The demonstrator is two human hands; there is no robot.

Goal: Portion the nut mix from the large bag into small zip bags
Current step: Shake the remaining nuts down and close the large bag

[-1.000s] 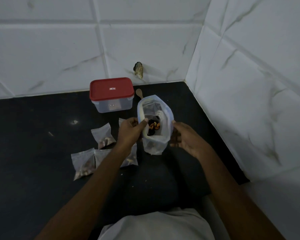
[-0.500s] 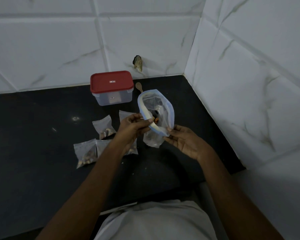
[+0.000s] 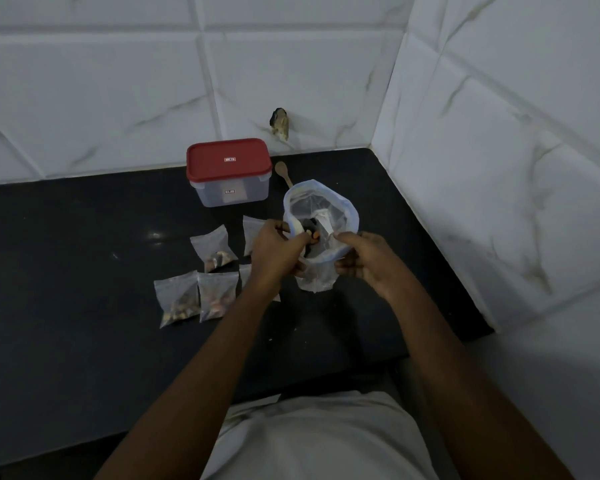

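Note:
The large clear zip bag (image 3: pixel 321 209) with a blue-edged mouth is held wide open above the black counter (image 3: pixel 84 271). A few dark and orange nuts (image 3: pixel 312 233) show at its bottom. My left hand (image 3: pixel 276 252) pinches the near-left rim of the large bag. The near-right rim is gripped by my right hand (image 3: pixel 364 261). Several small filled zip bags (image 3: pixel 215 251) lie on the counter to the left, partly hidden by my left arm.
A clear box with a red lid (image 3: pixel 228 171) stands behind the small bags near the wall. A wooden spoon (image 3: pixel 283 173) lies behind the large bag. White tiled walls close the back and right side; the counter's front edge runs below my arms.
The large bag's mouth went from tilted toward me to facing upward again and spread wider. Both hands kept hold of its rim and shifted slightly.

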